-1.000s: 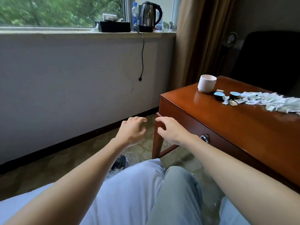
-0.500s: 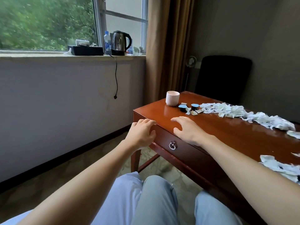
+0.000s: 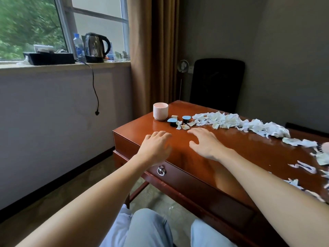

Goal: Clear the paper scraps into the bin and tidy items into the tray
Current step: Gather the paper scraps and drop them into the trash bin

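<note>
White paper scraps [image 3: 229, 121] lie in a long band across the far side of the wooden table [image 3: 249, 152], with more scraps [image 3: 302, 166] at the right edge. A ribbed pink cup [image 3: 160, 111] stands near the table's left corner, beside two small black capsules with blue lids [image 3: 172, 122] [image 3: 186, 119]. My left hand [image 3: 156, 147] hovers palm down over the table's near left corner, fingers apart and empty. My right hand [image 3: 206, 141] is spread palm down just short of the capsules, also empty. No bin or tray shows.
A drawer with a ring pull [image 3: 161, 170] runs under the tabletop. A black chair [image 3: 216, 82] stands behind the table by a brown curtain. The windowsill holds a kettle [image 3: 95, 47], a water bottle and a black box [image 3: 49, 57]. My knees are below the table edge.
The view has swung up and right, from the floor to the tabletop. Both hands have moved forward from the table's front edge to above its surface, closer to the capsules and scraps.
</note>
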Tool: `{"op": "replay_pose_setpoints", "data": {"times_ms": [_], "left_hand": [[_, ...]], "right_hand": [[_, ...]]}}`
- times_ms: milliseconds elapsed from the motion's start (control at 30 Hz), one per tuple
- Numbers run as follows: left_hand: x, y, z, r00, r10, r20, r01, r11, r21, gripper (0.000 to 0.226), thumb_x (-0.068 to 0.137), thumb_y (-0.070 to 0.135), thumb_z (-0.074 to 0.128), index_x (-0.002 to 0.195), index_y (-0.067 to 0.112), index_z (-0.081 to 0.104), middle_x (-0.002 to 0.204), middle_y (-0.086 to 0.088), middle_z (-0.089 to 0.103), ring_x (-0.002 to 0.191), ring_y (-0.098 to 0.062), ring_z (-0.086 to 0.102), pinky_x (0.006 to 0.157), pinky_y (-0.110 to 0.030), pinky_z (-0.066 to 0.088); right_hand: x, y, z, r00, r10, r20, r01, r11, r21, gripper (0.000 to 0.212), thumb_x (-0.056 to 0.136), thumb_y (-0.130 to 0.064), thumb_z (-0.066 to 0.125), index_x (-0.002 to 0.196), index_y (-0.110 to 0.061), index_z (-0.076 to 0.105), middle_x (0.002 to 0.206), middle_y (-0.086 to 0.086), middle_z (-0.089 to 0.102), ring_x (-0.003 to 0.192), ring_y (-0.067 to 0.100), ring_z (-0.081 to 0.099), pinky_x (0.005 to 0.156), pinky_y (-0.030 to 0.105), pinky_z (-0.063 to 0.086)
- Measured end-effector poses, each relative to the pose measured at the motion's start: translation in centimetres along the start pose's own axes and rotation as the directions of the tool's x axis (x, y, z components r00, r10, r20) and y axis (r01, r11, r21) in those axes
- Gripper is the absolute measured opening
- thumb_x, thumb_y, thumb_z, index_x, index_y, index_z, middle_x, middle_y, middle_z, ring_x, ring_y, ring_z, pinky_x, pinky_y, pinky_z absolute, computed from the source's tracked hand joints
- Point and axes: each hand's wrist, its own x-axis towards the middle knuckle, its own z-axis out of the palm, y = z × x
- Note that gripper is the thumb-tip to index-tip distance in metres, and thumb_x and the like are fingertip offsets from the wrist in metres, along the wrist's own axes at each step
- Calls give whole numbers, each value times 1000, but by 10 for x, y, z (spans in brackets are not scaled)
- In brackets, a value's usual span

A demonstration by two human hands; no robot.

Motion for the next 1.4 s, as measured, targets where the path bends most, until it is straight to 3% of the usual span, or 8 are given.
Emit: {"op": "replay_pose_setpoints", "data": {"times_ms": [467,633,767,1133,1400], "left_hand": [[90,19,50,997,1,73,5,996,-84,53,98,33,43,150,25,32,160,-2,25,148,-22,17,119,-44,16],[126,15,66,994,11,104,-7,999,-41,56,99,35,43,152,26,27,163,0,16,151,-22,6,121,-44,7],[150,10,73,999,26,28,-26,1000,11,53,98,33,41,149,23,33,163,-3,18,151,-24,4,122,-46,5],[171,-21,74,998,-14,60,7,994,108,50,99,41,36,143,19,41,155,0,36,144,-20,27,119,-44,15],[172,-34,70,994,-59,92,46,989,143,55,98,44,36,145,17,39,158,0,30,146,-20,24,118,-46,14]], "right_hand": [[51,83,9,996,90,0,-90,994,-58,58,99,-40,40,154,-28,25,164,-4,13,151,18,-1,121,44,0],[79,97,12,994,111,4,-111,991,-70,59,100,-41,41,154,-26,23,163,-3,15,151,18,1,122,45,0],[107,101,17,998,68,2,-68,997,-44,60,99,-40,41,154,-26,24,163,-4,16,151,16,1,121,43,2],[164,76,31,997,-53,47,53,999,-5,54,99,-38,44,150,-24,34,158,-4,31,149,18,13,119,40,10],[177,70,33,995,-54,88,61,995,-85,53,99,-35,43,149,-20,34,157,-1,32,146,23,18,118,40,12]]}}
